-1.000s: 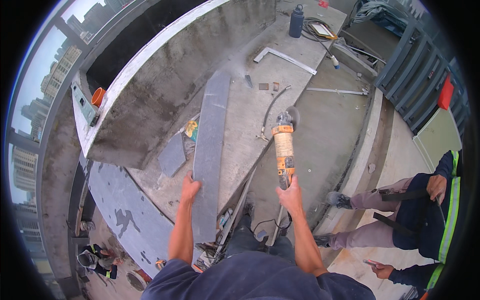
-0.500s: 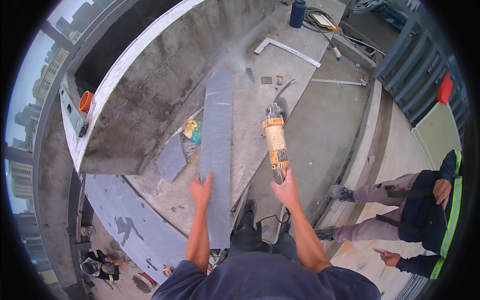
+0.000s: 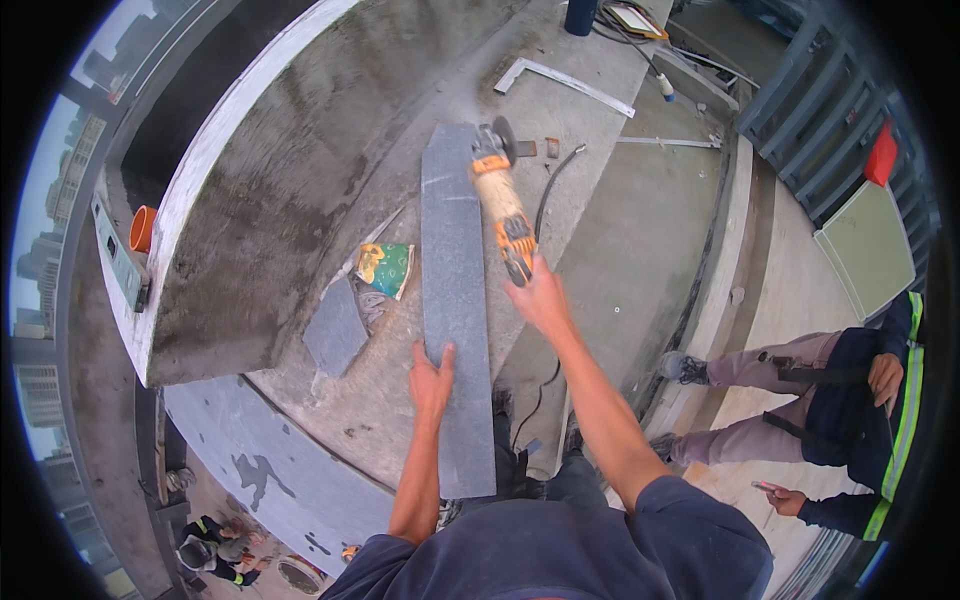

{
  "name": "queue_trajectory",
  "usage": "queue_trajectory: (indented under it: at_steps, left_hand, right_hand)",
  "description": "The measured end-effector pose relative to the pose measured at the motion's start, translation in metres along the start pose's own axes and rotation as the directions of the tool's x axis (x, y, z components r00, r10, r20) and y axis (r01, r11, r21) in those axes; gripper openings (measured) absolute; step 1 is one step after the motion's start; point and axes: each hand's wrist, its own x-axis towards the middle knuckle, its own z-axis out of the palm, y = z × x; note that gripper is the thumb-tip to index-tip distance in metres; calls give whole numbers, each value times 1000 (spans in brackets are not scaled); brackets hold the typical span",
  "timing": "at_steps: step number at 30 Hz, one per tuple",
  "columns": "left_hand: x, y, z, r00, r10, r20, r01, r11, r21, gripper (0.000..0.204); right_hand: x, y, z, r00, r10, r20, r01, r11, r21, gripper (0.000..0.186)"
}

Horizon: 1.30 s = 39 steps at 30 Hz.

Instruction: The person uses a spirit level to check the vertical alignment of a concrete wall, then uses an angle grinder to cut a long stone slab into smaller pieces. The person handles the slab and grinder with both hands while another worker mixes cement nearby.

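Observation:
A long grey stone slab [image 3: 455, 260] lies lengthwise in front of me, its far corner cut at a slant. On its left edge my left hand [image 3: 432, 382] grips, thumb on the top face and the fingers partly hidden. My right hand [image 3: 541, 296] is closed round the rear handle of an orange and black angle grinder [image 3: 503, 205]. The grinder's head and disc sit by the slab's far right corner; I cannot tell whether the disc touches the stone. Left of the slab are a green and yellow packet [image 3: 386, 266] and a broken stone piece [image 3: 338, 328].
A curved concrete wall [image 3: 290, 180] rises on the left. A metal square [image 3: 565, 82] and a blue bottle [image 3: 580, 15] stand or lie at the far side. The grinder's cord [image 3: 545, 190] trails rightward. A co-worker [image 3: 850, 390] with a phone is at the right; others crouch lower left.
The grinder has moved left and away from me, from beside the slab to its far right corner. The slab sits a little further right in view, my left hand still on it.

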Motion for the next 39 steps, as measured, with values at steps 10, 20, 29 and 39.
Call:
queue_trajectory:
  at_steps: [10,20,29,39]
  left_hand:
    - [-18,50,-13,976,-125,179,83,971,226,139]
    - [42,94,-7,981,96,166,-142,946,292,126]
    - [160,112,47,940,339,-39,-281,833,477,122]
    - [181,138,41,955,228,188,-294,792,535,101]
  right_hand:
    - [95,-76,61,1000,-7,-7,7,999,-53,58]
    - [106,-75,79,999,-44,-15,43,997,-59,63]
    - [107,-73,63,999,-33,-25,32,997,-66,63]
    - [122,-72,66,999,30,13,-29,995,-91,66]
